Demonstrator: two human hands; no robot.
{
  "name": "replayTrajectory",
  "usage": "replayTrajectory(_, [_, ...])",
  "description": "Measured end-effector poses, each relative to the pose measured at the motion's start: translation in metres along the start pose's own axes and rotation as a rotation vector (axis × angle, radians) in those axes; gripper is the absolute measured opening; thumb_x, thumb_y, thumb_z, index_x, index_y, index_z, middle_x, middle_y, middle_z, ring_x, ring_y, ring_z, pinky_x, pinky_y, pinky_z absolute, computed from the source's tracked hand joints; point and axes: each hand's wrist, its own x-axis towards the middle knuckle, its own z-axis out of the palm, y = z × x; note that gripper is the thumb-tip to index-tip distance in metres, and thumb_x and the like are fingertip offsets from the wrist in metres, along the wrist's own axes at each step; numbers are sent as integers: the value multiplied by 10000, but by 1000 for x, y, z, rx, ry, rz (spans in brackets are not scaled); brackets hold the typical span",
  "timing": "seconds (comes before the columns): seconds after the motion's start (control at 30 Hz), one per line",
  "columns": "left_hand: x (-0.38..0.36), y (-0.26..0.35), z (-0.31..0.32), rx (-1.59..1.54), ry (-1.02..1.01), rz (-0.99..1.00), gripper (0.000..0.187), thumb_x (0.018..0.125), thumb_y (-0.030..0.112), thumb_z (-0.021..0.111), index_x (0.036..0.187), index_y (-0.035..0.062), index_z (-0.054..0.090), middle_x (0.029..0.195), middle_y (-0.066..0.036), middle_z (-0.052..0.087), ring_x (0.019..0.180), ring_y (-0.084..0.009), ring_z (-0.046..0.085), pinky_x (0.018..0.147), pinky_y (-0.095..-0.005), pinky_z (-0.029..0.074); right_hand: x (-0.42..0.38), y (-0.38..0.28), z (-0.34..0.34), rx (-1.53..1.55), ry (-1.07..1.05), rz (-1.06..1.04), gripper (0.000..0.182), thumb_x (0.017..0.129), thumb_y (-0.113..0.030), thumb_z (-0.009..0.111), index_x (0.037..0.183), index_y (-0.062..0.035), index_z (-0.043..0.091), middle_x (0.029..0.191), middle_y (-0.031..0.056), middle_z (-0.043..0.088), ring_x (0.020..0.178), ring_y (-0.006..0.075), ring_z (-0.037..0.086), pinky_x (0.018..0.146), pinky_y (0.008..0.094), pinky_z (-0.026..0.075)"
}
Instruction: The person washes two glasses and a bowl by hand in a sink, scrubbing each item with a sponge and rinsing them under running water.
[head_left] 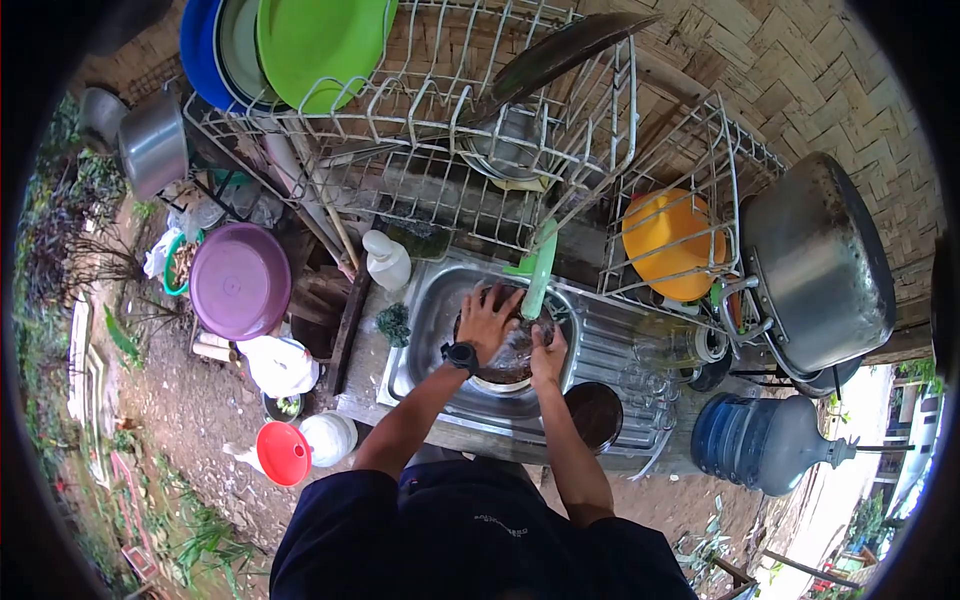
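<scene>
Both hands work mid-wash: left hand (488,318) spread across the dark bowl (507,352) in the sink (430,300), right hand (548,350) gripping its rim; racks already hold clean plates.

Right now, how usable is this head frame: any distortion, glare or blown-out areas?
Head view: strong fisheye, with a black vignette and bent edges. Even daylight on the sink; left hand and right hand sharp enough, the bowl under them shows wet glare. Lower right background overexposed.
</scene>
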Motion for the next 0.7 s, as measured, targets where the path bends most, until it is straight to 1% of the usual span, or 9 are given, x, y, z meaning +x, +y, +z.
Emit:
replayTrajectory(0.03, [1, 3, -1, 134, 43, 119, 484, 911, 370, 491, 1349, 187, 397, 1225, -138, 532, 1127, -357, 497, 904, -449, 435, 0, 2, 0, 6, 12, -25, 411, 862, -187, 661, 1198, 20, 545, 1065, 112, 632, 944, 179, 573, 848, 312, 445])
replayTrajectory(0.13, [-7, -14, 22, -214, -31, -219, 509, 908, 339, 510, 1378, 199, 372, 1190, -141, 550, 1037, -371, 555, 888, -439, 453, -1, -1, -7, 90, 61, -51, 358, 873, -178, 650, 1156, 24, 563, 1043, 90, 634, 901, 157, 574, 815, 295, 455])
replayTrajectory(0.17, [-9, -15, 22, -321, -71, -469, 504, 897, 347, 565, 1331, 115, 456, 1137, -107, 608, 905, -289, 620, 843, -382, 475, -6, -17, -10, 168, 81, -27, 348, 876, -178, 647, 1147, 24, 566, 1037, 84, 634, 891, 151, 573, 808, 290, 456])
replayTrajectory(0.3, [-27, -3, 43, -1435, 151, -886, 379, 847, 354, 679, 985, 1, 664, 949, -33, 660, 840, -101, 563, 756, -303, 462, -2, -31, 0, 382, 142, -5, 346, 880, -198, 650, 1133, 25, 576, 1024, 82, 638, 887, 145, 564, 815, 281, 452])
replayTrajectory(0.33, [-38, -2, 51, -1457, 142, -923, 371, 847, 338, 683, 1001, 2, 658, 950, -25, 656, 838, -100, 561, 759, -299, 457, 1, -32, 3, 418, 155, -4, 346, 878, -203, 653, 1127, 26, 579, 1019, 81, 640, 889, 144, 560, 821, 281, 450])
replayTrajectory(0.47, [-65, 8, 49, -1435, 233, -962, 343, 870, 319, 663, 1013, 8, 649, 942, -14, 650, 823, -91, 548, 755, -279, 440, 6, -46, 9, -573, 96, -338, 465, 881, -119, 562, 1302, 22, 421, 1258, 214, 516, 1108, 329, 537, 925, 399, 431])
replayTrajectory(0.5, [-67, 8, 48, -1413, 263, -961, 342, 875, 323, 656, 1012, 9, 649, 937, -15, 650, 821, -91, 548, 756, -279, 439, 13, -49, 11, -776, -19, -457, 560, 869, -124, 530, 1369, 11, 319, 1366, 259, 383, 1225, 398, 420, 983, 435, 387])
replayTrajectory(0.6, [-65, 4, 40, -1239, 217, -999, 409, 915, 386, 576, 1005, -8, 646, 911, -48, 663, 827, -116, 563, 766, -291, 446, 4, -58, 32, -984, -360, -610, 576, 867, -156, 540, 1372, 4, 316, 1389, 254, 360, 1271, 380, 380, 1027, 427, 354])
replayTrajectory(0.7, [-56, -5, 31, -979, 209, -991, 506, 949, 445, 478, 1048, -29, 626, 952, -111, 673, 881, -189, 605, 791, -324, 464, -5, -39, 24, -663, -661, -920, 527, 855, -202, 578, 1319, -9, 421, 1426, 194, 352, 1304, 344, 362, 1074, 437, 308])
